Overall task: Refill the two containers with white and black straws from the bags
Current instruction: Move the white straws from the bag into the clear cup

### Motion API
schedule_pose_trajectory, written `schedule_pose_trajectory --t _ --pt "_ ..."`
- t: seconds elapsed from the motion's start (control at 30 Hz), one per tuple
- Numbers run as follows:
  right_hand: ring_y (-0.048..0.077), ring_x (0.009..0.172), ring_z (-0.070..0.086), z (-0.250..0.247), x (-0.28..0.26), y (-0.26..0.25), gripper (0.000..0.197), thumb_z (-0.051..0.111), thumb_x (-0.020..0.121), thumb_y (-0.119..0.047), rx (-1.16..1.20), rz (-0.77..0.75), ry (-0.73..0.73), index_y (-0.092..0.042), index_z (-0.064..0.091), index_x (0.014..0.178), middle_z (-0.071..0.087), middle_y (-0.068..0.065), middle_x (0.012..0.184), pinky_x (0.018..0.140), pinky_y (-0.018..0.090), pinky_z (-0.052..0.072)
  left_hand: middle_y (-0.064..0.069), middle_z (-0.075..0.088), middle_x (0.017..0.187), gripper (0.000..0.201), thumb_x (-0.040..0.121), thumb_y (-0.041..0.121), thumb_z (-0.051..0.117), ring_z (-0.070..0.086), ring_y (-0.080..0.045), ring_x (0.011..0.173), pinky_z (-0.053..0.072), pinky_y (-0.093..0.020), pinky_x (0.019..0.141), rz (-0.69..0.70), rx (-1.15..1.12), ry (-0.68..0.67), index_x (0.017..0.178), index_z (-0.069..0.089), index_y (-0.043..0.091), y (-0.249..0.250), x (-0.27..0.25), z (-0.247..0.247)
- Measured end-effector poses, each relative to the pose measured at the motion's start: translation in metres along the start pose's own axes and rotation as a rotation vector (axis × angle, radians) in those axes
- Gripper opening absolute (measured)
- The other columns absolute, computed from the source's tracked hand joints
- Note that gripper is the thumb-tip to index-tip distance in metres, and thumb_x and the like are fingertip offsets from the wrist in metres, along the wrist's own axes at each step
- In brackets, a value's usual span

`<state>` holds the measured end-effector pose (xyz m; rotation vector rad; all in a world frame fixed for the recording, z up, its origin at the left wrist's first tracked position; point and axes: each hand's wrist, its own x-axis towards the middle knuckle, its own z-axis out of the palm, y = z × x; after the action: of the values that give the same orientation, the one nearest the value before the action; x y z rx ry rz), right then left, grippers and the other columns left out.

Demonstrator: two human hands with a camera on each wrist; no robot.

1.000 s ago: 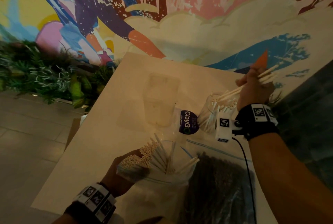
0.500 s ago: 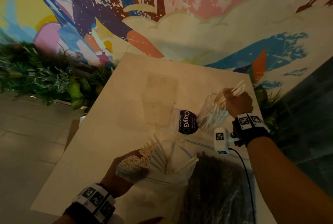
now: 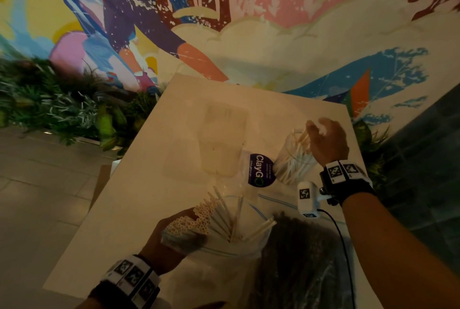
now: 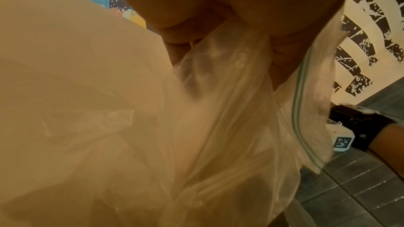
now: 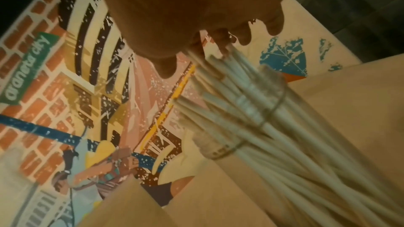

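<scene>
Both hands are busy: the right hand (image 3: 326, 142), right of centre, has loosened fingers over white straws (image 3: 293, 159) dropped into the clear cup (image 3: 286, 157); whether it still pinches any, I cannot tell. Lower left, the left hand (image 3: 164, 236) grips the open bag (image 3: 224, 254) of white straws. Release low, inside the rim, so none spill. The black straw bag (image 3: 303, 259) lies at bottom centre.

left hand (image 3: 164, 236) clenched, right hand (image 3: 326, 142) loosely spread
</scene>
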<state>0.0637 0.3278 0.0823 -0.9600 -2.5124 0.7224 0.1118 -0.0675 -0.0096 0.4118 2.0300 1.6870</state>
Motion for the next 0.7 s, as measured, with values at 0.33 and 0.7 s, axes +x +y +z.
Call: schedule_pose_trajectory --t 0.33,0.7 --pt "0.035 0.121 0.041 0.004 -0.005 0.000 0.044 0.033 0.095 -0.043 -0.289 -0.193 -0.142 -0.015 0.061 0.115 0.049 0.014 0.129 0.096 0.049 0.038 0.026 0.067 0.104 0.057 0.069 0.013 0.080 0.060 -0.009 0.109 0.045 -0.023 0.099 0.020 0.060 0.011 0.098 0.060 0.059 -0.008 0.003 -0.003" --pt "0.032 0.131 0.033 0.009 -0.017 -0.009 0.046 0.033 0.097 -0.045 -0.404 -0.306 -0.123 -0.018 0.065 0.116 0.032 0.012 0.149 0.099 0.046 0.038 0.038 0.064 0.099 0.063 0.066 0.012 0.082 0.060 0.013 0.096 0.045 -0.004 0.085 0.062 0.081 0.007 0.091 0.059 0.065 0.007 0.001 0.000"
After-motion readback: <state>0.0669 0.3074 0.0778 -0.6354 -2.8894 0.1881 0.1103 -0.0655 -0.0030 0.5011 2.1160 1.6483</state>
